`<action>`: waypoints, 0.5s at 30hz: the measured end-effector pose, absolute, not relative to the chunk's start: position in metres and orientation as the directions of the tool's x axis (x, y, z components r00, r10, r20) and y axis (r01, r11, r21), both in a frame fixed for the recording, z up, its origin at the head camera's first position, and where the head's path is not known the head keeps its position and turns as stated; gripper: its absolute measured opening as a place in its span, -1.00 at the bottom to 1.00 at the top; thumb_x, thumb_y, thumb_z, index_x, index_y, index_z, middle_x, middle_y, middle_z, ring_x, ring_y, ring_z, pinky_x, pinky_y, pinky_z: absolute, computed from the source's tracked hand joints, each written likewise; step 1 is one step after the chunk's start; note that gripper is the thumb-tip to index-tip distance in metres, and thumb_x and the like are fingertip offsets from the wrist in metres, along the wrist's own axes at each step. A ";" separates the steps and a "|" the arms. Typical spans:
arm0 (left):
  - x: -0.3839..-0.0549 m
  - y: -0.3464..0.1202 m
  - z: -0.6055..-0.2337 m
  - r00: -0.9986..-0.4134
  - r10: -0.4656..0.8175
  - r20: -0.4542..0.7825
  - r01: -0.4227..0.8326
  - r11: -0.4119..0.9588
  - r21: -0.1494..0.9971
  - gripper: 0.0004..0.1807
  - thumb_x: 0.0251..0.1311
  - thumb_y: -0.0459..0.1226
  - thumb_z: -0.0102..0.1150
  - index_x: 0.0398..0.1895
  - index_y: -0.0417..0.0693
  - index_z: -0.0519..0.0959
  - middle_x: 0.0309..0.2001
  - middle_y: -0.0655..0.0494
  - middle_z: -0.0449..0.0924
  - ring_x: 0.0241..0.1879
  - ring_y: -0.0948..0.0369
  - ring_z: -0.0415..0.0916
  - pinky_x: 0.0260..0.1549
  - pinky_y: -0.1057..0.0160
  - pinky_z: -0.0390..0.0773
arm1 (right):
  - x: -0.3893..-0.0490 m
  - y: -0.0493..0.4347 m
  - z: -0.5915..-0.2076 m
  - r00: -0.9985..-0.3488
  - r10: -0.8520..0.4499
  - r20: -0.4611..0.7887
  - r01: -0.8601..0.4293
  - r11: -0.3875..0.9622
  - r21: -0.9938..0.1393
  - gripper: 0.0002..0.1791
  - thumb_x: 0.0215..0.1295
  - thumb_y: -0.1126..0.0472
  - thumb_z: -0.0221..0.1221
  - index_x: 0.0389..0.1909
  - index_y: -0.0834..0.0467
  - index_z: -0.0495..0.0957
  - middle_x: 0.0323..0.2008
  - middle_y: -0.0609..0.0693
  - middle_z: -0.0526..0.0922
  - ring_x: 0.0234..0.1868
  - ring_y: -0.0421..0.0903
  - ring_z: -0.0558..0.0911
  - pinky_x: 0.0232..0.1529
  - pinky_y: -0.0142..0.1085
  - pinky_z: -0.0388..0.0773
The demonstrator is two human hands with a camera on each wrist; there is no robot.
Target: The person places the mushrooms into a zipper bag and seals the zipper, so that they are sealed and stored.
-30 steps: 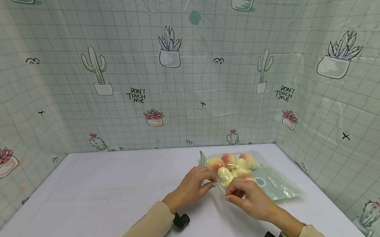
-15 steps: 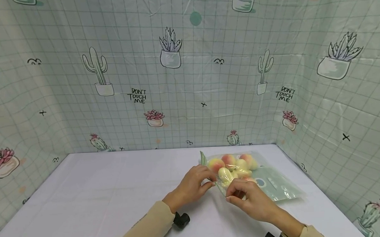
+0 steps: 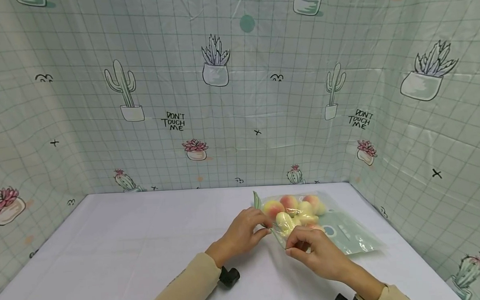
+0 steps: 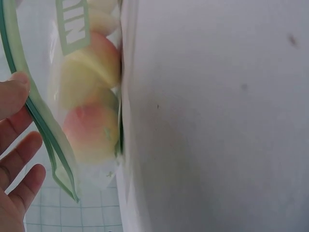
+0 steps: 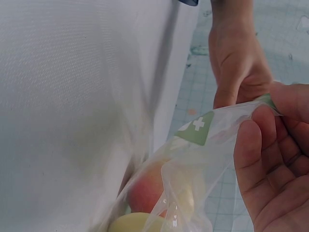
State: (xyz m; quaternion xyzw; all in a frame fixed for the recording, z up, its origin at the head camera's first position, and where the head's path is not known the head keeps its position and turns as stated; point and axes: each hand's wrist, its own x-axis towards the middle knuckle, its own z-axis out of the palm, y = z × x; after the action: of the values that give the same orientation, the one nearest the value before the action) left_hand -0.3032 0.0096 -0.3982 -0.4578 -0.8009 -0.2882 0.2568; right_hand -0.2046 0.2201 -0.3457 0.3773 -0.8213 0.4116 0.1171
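Note:
A clear zip bag [image 3: 356,239] with a green-edged mouth lies on the table at the right of the head view. Inside are several red-and-yellow peaches [image 3: 288,203] and pale yellow fruits [image 3: 305,209] of a kind too blurred by the plastic to name. My left hand [image 3: 244,231] pinches the bag's green zip strip [image 4: 42,126] partway along, thumb on one side and fingertips on the other. At the mouth's near corner, my right hand [image 3: 317,252] holds the strip's end between thumb and index finger. Its other fingers [image 5: 248,140] curl beside the plastic.
The white table [image 3: 148,241] stretches to the left of the hands. Behind and beside it hangs a grid-patterned curtain [image 3: 238,101] printed with cacti. A black wrist camera [image 3: 229,278] sits under the left forearm, and another [image 3: 344,299] under the right.
My left hand has slid slightly along the strip, away from my right hand. The right hand keeps its hold on the corner, and the bag and fruit have hardly moved.

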 end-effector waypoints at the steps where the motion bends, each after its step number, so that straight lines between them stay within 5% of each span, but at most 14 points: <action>1: -0.304 0.009 -0.398 -0.448 0.585 0.676 0.882 0.413 0.226 -0.87 0.03 -0.30 0.39 -0.39 0.05 0.60 -0.37 0.28 0.58 -0.25 0.30 0.45 -0.23 0.33 0.42 | -0.205 0.220 -0.346 -0.687 -0.524 0.503 -0.717 0.377 -0.587 -0.76 0.11 0.49 0.26 -0.47 0.07 0.53 -0.49 -0.08 0.54 -0.51 -0.19 0.53 -0.54 -0.37 0.51; 15: -0.310 0.006 -0.397 -0.488 0.604 0.631 0.862 0.449 0.237 -0.90 0.07 -0.28 0.37 -0.37 0.03 0.62 -0.35 0.26 0.58 -0.23 0.28 0.45 -0.17 0.31 0.44 | -0.206 0.221 -0.347 -0.685 -0.529 0.501 -0.719 0.380 -0.582 -0.76 0.10 0.48 0.27 -0.47 0.06 0.53 -0.50 -0.09 0.54 -0.51 -0.20 0.53 -0.54 -0.38 0.52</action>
State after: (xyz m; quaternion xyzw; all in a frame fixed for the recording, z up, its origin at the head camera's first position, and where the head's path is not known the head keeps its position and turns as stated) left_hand -0.3102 0.0057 -0.3969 -0.4480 -0.8179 -0.2738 0.2355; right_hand -0.2056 0.2210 -0.3471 0.3792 -0.8224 0.4077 0.1167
